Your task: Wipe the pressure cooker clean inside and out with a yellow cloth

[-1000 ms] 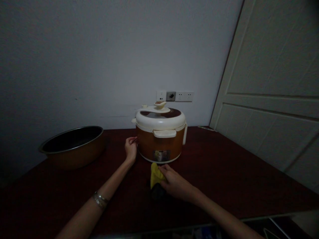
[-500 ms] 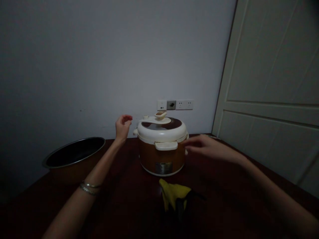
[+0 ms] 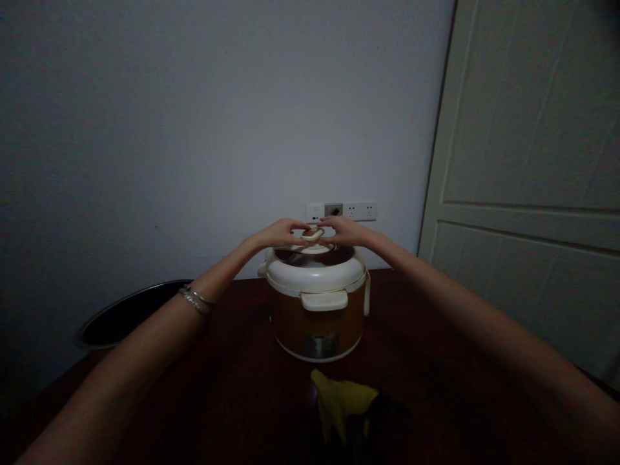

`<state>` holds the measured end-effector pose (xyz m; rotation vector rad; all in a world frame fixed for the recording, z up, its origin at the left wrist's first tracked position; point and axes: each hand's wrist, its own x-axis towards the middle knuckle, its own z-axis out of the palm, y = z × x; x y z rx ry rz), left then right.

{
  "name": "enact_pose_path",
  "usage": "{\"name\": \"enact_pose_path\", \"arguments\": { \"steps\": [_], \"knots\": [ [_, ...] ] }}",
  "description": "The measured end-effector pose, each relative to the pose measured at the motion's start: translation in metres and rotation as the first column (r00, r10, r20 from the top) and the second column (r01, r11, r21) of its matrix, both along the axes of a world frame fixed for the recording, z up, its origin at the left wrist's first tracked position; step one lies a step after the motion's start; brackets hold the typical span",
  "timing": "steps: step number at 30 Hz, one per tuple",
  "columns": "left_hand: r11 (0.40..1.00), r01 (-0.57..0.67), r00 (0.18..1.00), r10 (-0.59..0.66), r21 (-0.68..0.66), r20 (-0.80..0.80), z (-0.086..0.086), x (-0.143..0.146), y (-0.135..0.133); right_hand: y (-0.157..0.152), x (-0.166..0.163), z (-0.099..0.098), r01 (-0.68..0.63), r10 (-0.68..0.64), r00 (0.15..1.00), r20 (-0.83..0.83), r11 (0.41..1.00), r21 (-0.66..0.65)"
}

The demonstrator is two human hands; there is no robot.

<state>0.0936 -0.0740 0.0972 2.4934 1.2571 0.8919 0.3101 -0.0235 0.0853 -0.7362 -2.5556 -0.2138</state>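
On the dark red table (image 3: 242,342), right before us, stands one cooker (image 3: 317,323), round and brown-sided beneath one glossy cream-white lid (image 3: 314,278), and we have its single knob (image 3: 312,236) from both sides! Our left grip (image 3: 279,234) pinches it narrowly, our right grip (image 3: 343,231) mirrors that opposite. Two shiny bracelets (image 3: 195,299) ring our left forearm (image 3: 150,358); one rumpled yellow cloth (image 3: 346,395) lies nearer us, and one wide, dark-lined bowl (image 3: 128,315) sits to the left.
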Motion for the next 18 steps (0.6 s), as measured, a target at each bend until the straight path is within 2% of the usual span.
{"name": "enact_pose_path", "arguments": {
  "steps": [4, 11, 18],
  "knots": [
    [1.000, 0.024, 0.997, -0.023, -0.007, 0.077, -0.006, -0.001, -0.001, -0.003, -0.001, -0.003, -0.066, 0.065, 0.998, -0.019, 0.998, -0.024],
    [0.996, -0.011, 0.972, 0.031, -0.087, 0.232, -0.008, 0.000, -0.004, -0.011, -0.007, -0.006, 0.021, -0.020, 1.000, -0.006, 0.998, 0.064],
    [0.999, 0.018, 0.986, -0.011, -0.044, 0.164, -0.003, -0.001, -0.006, -0.015, -0.010, -0.007, 0.096, -0.112, 0.991, 0.076, 0.979, 0.181]
  ]
}}
